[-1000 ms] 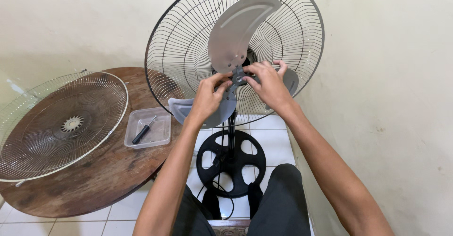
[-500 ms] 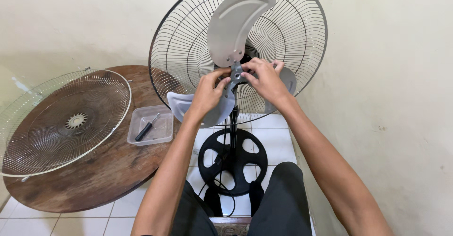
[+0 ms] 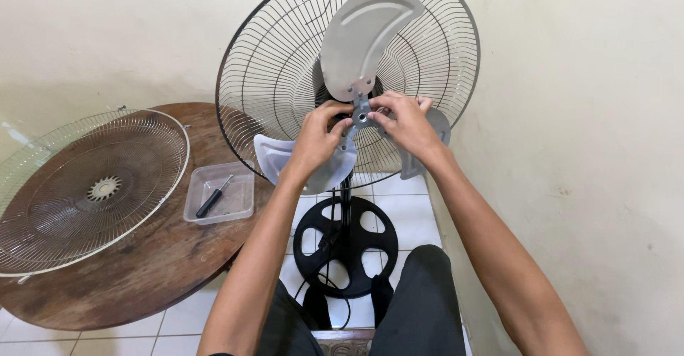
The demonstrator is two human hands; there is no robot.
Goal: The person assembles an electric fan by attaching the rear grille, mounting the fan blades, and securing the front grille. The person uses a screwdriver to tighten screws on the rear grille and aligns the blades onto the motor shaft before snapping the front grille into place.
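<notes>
Both hands meet at the middle of the three-bladed grey metal fan propeller [image 3: 365, 39], which sits in front of the round black wire rear guard [image 3: 271, 78] of the standing fan. The left hand [image 3: 317, 141] has its fingers curled, thumb and forefinger tips pinching the edge of the small grey hub [image 3: 361, 117] from its left; the right hand [image 3: 406, 122] closes on the same hub from the right, fingers bunched and bent around it. One blade rises straight above the fingertips, another spreads below the left palm, and the third shows only past the right knuckles. Directly beneath the wrists stands the black round spoked base [image 3: 347, 245] on the white tiled floor [image 3: 406, 192]. Well off to the left of the left hand, on the round dark wooden table [image 3: 142, 270], lies a clear plastic tray [image 3: 242, 199] holding a black-handled screwdriver [image 3: 212, 199], and beyond it the pale wire front guard [image 3: 85, 192] lies flat
</notes>
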